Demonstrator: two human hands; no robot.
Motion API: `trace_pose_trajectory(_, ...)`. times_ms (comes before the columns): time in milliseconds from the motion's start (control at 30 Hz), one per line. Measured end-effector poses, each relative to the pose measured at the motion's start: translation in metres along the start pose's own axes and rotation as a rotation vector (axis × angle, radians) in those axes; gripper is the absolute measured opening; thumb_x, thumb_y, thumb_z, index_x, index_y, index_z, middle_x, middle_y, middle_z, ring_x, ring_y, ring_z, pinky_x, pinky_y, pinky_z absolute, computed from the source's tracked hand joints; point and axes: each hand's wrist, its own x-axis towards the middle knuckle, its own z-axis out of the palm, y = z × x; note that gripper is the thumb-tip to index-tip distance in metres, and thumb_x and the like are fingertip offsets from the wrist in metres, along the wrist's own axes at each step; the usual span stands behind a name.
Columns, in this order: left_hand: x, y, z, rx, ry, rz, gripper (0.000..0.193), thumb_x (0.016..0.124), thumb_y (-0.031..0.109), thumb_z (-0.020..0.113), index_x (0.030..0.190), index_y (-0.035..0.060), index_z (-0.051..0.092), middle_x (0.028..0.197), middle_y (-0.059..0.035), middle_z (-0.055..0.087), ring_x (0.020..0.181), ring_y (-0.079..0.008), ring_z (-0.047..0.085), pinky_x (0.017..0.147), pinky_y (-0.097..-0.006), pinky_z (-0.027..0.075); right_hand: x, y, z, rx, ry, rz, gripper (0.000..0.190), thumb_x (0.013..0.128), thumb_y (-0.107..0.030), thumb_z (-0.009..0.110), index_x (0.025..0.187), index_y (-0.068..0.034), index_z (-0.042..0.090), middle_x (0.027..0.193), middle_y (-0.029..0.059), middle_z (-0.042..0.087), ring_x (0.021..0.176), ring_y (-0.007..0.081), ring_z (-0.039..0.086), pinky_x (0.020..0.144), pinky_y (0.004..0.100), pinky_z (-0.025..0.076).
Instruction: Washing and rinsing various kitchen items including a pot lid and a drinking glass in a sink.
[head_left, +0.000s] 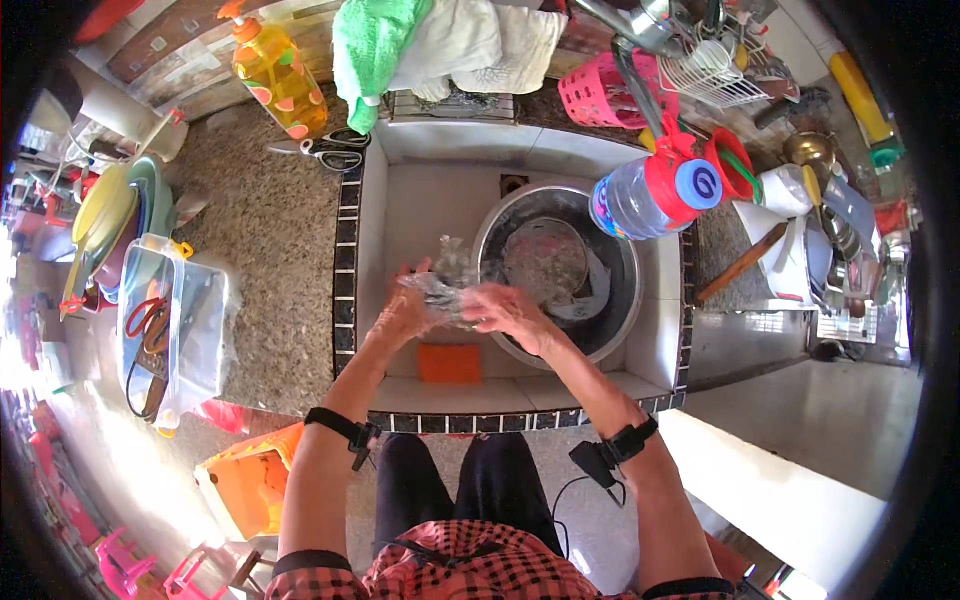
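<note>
Both of my hands are over a white-tiled sink. Between them is a clear, wet-looking plastic object, blurred, so its exact shape cannot be made out. My left hand grips its left side. At its right end, the fingers of my right hand curl around it, close to the rim of a metal basin. Water fills part of that basin, and a round translucent item lies in it beside a pale curved piece. An orange block rests on the sink floor below my hands.
A clear plastic bottle with a red-and-blue top overhangs the basin. Black-handled scissors and a soap pump bottle stand near the sink's back left corner. Left lies a clear plastic box; right, a wooden-handled tool.
</note>
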Motion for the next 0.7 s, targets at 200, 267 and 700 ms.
trace_pose_trajectory(200, -0.010, 0.007, -0.014, -0.588, 0.057, -0.217, 0.085, 0.062, 0.024, 0.076, 0.131, 0.0024, 0.032, 0.121, -0.0234, 0.044, 0.112, -0.0341, 0.045, 0.094, -0.0397, 0.037, -0.019, 0.085, -0.098, -0.799, 0.882, 0.025, 0.029, 0.090, -0.027, 0.045, 0.095, -0.002, 0.059, 0.080, 0.0078, 0.060, 0.072, 0.0239, 0.055, 0.073, 0.0375, 0.043)
trace_pose_trajectory(267, -0.014, -0.004, -0.006, -0.686, 0.047, -0.213, 0.080, 0.063, 0.022, 0.074, 0.130, 0.0015, 0.034, 0.116, -0.0209, 0.048, 0.107, -0.0307, 0.048, 0.092, -0.0379, 0.039, -0.016, 0.089, -0.102, -0.604, 0.929, 0.196, 0.030, 0.090, -0.028, 0.045, 0.094, -0.002, 0.059, 0.081, 0.0087, 0.060, 0.073, 0.0240, 0.055, 0.073, 0.0395, 0.043)
trace_pose_trajectory(700, -0.030, 0.009, -0.001, -1.323, 0.043, -0.324, 0.044, 0.079, 0.007, 0.049, 0.123, 0.0095, 0.041, 0.108, -0.0085, 0.050, 0.086, -0.0153, 0.053, 0.068, -0.0287, 0.050, 0.059, 0.013, 0.014, -0.898, 0.259, -0.467, 0.025, 0.084, -0.023, 0.057, 0.101, -0.004, 0.060, 0.092, 0.0159, 0.063, 0.081, 0.0286, 0.063, 0.072, 0.0403, 0.052)
